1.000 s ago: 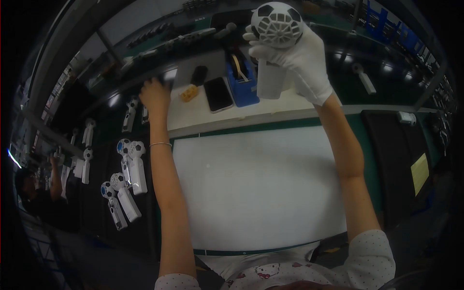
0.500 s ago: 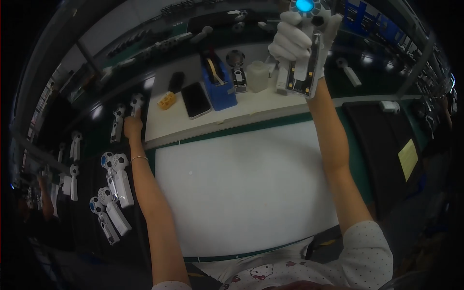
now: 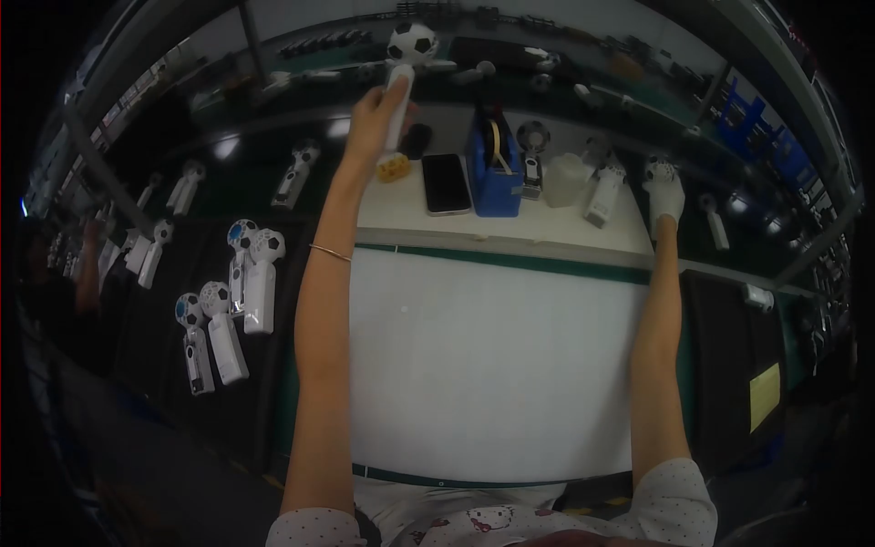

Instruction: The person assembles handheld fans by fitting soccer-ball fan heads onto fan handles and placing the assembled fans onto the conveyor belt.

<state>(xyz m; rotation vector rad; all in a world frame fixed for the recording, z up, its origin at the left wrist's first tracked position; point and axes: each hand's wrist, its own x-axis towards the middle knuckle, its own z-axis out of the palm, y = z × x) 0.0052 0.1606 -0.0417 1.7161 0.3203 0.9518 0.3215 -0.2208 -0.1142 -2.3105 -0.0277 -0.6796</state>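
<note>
Lifted ball-topped device [image 3: 412,44]: up over the left part of the white shelf [image 3: 428,231], no longer down beside its left end.
Bare left hand [image 3: 372,118]: wrapped around that handle.
Gloved right hand [image 3: 666,197]: out past the shelf's right end now, not raised above it; a second ball-topped device [image 3: 660,170] shows at its fingers, whether gripped I can't tell.
Phone [image 3: 447,184]: unmoved, left of the blue tape dispenser [image 3: 497,187].

Passage is afforded over the white mat [image 3: 492,365] in front of the blue tape dispenser [image 3: 495,182]. To the dispenser's left, reach is obstructed by the phone [image 3: 447,185], yellow block [image 3: 393,168] and left hand [image 3: 370,123]; to its right, by the translucent container [image 3: 566,182] and white device [image 3: 603,198].
</note>
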